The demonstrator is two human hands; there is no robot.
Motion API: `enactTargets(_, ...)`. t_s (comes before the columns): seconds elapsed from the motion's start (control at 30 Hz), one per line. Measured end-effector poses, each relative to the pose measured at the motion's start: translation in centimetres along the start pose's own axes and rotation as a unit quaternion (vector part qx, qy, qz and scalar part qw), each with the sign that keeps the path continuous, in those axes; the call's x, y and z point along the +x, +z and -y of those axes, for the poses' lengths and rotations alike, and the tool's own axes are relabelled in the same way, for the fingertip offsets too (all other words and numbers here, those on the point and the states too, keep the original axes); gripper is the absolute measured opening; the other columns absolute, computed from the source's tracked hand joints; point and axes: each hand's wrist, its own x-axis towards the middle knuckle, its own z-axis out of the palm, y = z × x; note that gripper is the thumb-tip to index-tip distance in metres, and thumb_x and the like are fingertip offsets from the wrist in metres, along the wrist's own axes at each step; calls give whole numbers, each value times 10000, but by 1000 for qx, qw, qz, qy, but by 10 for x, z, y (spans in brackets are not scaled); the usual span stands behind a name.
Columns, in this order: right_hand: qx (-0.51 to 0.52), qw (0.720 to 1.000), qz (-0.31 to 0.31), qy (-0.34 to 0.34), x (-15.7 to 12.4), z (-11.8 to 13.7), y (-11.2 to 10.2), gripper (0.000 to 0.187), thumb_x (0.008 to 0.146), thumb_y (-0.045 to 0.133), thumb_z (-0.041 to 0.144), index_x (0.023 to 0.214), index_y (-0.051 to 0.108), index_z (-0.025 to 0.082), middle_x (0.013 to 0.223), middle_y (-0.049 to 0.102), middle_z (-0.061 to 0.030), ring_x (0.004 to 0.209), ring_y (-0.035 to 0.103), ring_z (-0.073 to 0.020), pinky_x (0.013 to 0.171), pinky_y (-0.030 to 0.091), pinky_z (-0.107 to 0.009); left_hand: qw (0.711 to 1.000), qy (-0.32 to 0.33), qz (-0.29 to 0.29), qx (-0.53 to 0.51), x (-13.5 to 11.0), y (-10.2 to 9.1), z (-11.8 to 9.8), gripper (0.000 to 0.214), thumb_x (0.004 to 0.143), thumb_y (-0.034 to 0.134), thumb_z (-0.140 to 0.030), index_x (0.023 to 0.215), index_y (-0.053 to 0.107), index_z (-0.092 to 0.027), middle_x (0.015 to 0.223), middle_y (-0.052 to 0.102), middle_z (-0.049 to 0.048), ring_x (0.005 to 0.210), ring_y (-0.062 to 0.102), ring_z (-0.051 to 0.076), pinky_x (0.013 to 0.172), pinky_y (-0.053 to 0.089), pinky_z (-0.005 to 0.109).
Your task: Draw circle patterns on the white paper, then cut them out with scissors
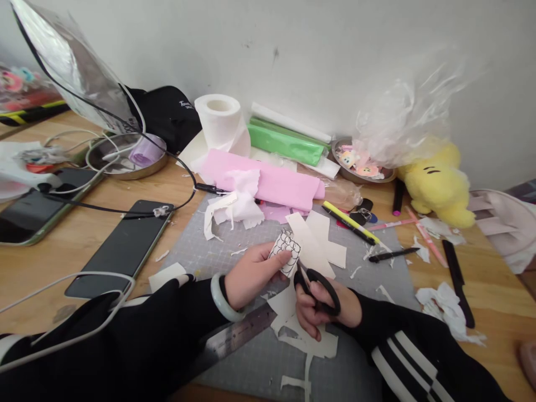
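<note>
My left hand point(251, 273) pinches a small white paper piece point(285, 252) drawn with a black scale pattern, holding it just above the grey cutting mat point(196, 251). My right hand point(324, 310) has its fingers through the black handles of a pair of scissors point(316, 285), whose blades point up at the paper's lower edge. A pale bangle sits on my left wrist. White paper offcuts point(293, 329) lie on the mat under both hands, and a metal ruler point(238, 335) lies below my left wrist.
Pink paper roll point(272, 181), green roll point(285, 144) and toilet roll point(220, 123) stand at the back. Two phones point(121, 248) with cables lie left. Markers and pens point(349, 222), a yellow plush toy point(439, 181), metal dishes and paper scraps fill the right side.
</note>
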Motion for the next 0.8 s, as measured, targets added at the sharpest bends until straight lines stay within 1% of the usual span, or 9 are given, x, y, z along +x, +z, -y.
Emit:
enactTargets(0.17,1,1000,21,-7,1,-2,-2,512,762,481,647,606,355,177,372,327,90,394,477,-81,341,408,-160,1000,9,10,-10,0,0,1,392,665,633,-512,588,513,-147,488,480,-20,454,436,90,465,300,223)
enactTargets(0.33,-13,1000,-13,5,1,-2,0,508,772,476,637,595,355,177,370,319,89,389,466,-79,329,376,-151,1000,8,11,-11,1,0,1,374,669,628,-495,593,513,-147,502,477,-20,458,430,89,467,299,224)
enactTargets(0.43,-12,1000,-21,12,1,-3,1,504,767,494,628,592,355,177,376,325,86,392,465,-81,333,375,-160,1000,7,9,-7,0,0,0,362,678,611,-488,594,514,-150,499,473,-20,459,420,90,467,293,225)
enactTargets(0.63,-22,999,-43,7,-1,-2,2,498,776,499,613,581,351,179,385,322,82,403,467,-82,340,356,-162,1000,-5,-16,-15,-1,2,-4,318,679,609,-444,598,502,-155,505,451,-33,449,418,86,456,298,217)
enactTargets(0.7,-24,999,-45,8,0,-2,2,501,772,499,619,581,351,180,382,319,84,399,465,-83,339,353,-164,1000,1,-23,-16,-1,2,-4,300,698,595,-421,599,501,-154,511,460,-31,448,412,84,459,306,219)
enactTargets(0.8,-27,999,-44,6,0,-2,2,505,765,507,621,577,344,181,383,317,84,394,461,-81,334,345,-163,999,20,-35,-10,-1,2,-3,312,765,531,-397,571,477,-158,486,452,-32,445,392,82,472,312,220)
